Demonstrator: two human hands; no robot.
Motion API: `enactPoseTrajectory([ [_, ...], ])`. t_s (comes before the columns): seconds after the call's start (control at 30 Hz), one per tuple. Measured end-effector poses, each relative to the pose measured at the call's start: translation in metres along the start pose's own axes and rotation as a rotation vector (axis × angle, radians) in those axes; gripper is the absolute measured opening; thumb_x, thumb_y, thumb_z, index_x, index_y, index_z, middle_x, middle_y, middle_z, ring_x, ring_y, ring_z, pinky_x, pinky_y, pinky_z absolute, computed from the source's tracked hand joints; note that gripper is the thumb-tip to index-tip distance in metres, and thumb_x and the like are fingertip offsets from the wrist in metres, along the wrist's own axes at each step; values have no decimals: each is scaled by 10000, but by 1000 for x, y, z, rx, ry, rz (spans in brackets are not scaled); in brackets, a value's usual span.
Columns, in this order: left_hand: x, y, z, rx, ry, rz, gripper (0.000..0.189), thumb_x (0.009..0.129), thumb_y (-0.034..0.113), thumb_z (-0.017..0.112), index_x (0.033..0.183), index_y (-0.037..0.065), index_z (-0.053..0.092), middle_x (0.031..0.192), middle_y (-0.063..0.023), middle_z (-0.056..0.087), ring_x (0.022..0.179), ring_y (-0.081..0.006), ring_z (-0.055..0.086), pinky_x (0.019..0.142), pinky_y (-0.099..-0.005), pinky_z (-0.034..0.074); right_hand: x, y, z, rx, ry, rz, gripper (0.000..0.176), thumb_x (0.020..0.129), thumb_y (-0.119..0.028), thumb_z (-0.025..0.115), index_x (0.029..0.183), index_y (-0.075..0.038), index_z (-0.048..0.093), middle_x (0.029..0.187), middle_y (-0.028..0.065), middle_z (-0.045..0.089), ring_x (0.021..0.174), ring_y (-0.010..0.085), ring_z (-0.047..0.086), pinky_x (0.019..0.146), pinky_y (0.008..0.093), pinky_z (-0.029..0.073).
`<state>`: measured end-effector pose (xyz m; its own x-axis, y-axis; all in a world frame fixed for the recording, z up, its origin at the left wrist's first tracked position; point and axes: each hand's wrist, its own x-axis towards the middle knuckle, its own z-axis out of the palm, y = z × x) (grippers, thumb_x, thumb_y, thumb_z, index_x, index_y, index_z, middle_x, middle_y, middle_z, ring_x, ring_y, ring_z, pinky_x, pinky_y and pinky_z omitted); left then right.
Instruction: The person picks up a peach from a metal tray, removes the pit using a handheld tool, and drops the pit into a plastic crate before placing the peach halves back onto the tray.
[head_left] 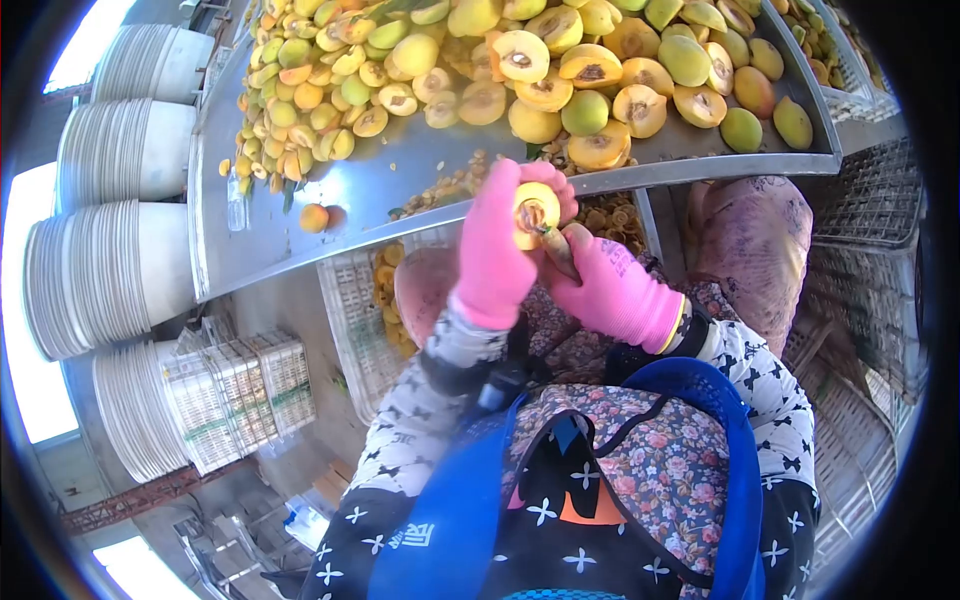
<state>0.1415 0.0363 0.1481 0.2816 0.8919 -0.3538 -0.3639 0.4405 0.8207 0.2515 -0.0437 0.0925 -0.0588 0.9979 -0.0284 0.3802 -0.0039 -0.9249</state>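
Observation:
My left hand (500,240), in a pink glove, is closed round a halved yellow fruit (536,214) with its cut face and brown centre turned up. In my right hand (615,290), also pink-gloved, is a short tool (563,255), its handle wrapped by the fingers and its tip at the middle of the fruit half. Both hands are just past the near edge of a metal table (400,168). Many halved and whole fruits (520,56) are heaped on that table, and loose pits (455,185) lie near its edge.
A single fruit (314,218) and a clear plastic bottle (238,203) are on the table's left part. Under the edge stands a white crate (355,330) beside fruit pieces. Stacked round white trays (105,265) line the left. Dark crates (865,200) stand at the right.

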Motion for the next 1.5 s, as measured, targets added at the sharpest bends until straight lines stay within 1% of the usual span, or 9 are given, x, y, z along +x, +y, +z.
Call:
enactPoseTrajectory([
  [0.03, 1, 7, -3, -68, -15, -223, 233, 1034, 206, 503, 1018, -20, 560, 887, -143, 635, 768, -216, 641, 689, -307, 547, -2, 2, -3, -30, -10, -13, 306, 835, -176, 670, 1018, -4, 494, 791, 241, 635, 799, 447, 637, 660, 519, 497],
  [0.1, -2, 4, -11, 567, -207, 322, 195, 1024, 162, 507, 1035, -25, 560, 914, -153, 639, 777, -218, 649, 678, -315, 555, -3, 3, 1, -8, 22, -74, 280, 853, -164, 666, 1006, -2, 496, 770, 244, 626, 774, 455, 630, 634, 516, 484],
  [0.27, -4, -21, -18, 668, -143, 604, 309, 1034, 145, 501, 1255, -65, 451, 1076, -156, 640, 960, -264, 678, 851, -379, 583, -2, 2, 10, 81, 20, -79, 294, 839, -159, 676, 1013, -6, 496, 794, 234, 625, 791, 443, 632, 652, 505, 497],
  [0.47, 6, 11, -25, 738, -394, 377, 335, 1024, 270, 513, 1132, -46, 546, 991, -142, 688, 842, -220, 695, 772, -331, 586, -3, 3, -7, 235, -80, -29, 255, 864, -178, 672, 995, -15, 526, 763, 163, 639, 657, 331, 649, 563, 423, 489],
  [0.63, -9, 5, 12, 315, 111, 50, 459, 1065, 357, 409, 947, -37, 613, 779, -133, 664, 641, -175, 599, 597, -290, 510, -1, -24, -27, 846, -438, 440, 117, 860, -101, 626, 909, -27, 550, 683, 48, 600, 495, 143, 562, 448, 287, 411],
  [0.87, 8, 23, -4, 584, -459, 192, 398, 1052, 292, 398, 860, -20, 555, 803, -168, 681, 665, -201, 634, 618, -298, 519, -1, -23, -43, 1188, -671, 479, 131, 831, -119, 638, 795, -26, 553, 549, 39, 534, 421, 141, 516, 406, 249, 373],
  [1.1, -8, 48, -72, 350, -49, -5, 405, 1050, 330, 468, 995, -26, 654, 954, -161, 710, 790, -233, 685, 766, -348, 552, 2, -19, -36, 891, -700, 458, 142, 879, -157, 658, 935, -55, 577, 684, 25, 567, 502, 99, 533, 454, 247, 424],
  [1.2, -34, 110, -141, 997, -236, 199, 397, 1042, 335, 496, 1149, -13, 656, 1029, -137, 709, 883, -219, 684, 816, -336, 545, -3, 15, -19, -30, -536, -76, 329, 863, -317, 679, 990, -23, 608, 776, 196, 666, 727, 371, 667, 650, 435, 517],
  [1.5, 120, 77, -139, 785, 210, 113, 464, 912, 357, 684, 1204, -2, 645, 980, -83, 706, 847, -165, 653, 746, -288, 510, 25, 19, -59, -221, -163, 164, 376, 850, -319, 675, 981, 30, 624, 859, 250, 668, 774, 394, 662, 724, 470, 519],
])
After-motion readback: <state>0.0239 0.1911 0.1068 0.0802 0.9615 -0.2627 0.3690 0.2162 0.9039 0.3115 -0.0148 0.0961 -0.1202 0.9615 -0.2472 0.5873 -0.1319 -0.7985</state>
